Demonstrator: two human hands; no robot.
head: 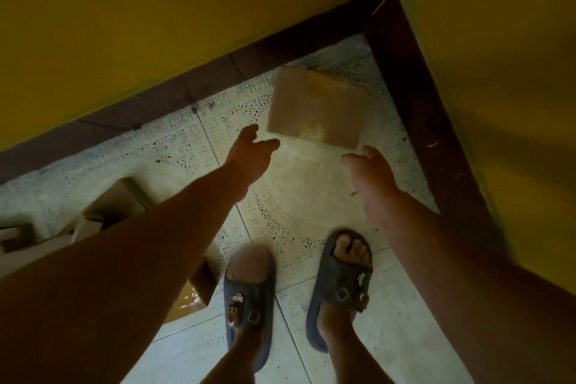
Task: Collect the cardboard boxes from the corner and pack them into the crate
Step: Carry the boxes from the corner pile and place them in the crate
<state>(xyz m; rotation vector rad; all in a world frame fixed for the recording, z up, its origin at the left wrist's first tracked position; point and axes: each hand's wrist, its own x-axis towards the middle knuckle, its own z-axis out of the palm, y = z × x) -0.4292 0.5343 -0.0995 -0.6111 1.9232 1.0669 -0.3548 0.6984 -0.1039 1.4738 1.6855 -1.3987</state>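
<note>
Box (316, 112) lying flat in the corner, neither hand gripping it

From my remote seat I am reading the head view from the left edge across. Brown cartons (112, 209) are sitting on the floor (174, 146) at far left, partly hiding behind the left forearm, and the blur is keeping me from counting them. The left hand (249, 153) is stretching forward and down, fingers loose and slightly spread, holding nothing. Its fingertips are hovering just beside the box's near left corner, with a sliver of floor showing between. Lower in the view, two feet in grey slippers (249, 299) are standing on the floor, toes pointing toward the corner. The box is resting flat on the patterned floor, its far edge lying close to the skirting (414, 103). The right hand (371, 171) is reaching toward the box's near right corner, fingers relaxed and uncurled, grasping nothing, and stopping just short of the cardboard. Further right the dark skirting is running along the foot of the yellow wall (498, 87).
</note>
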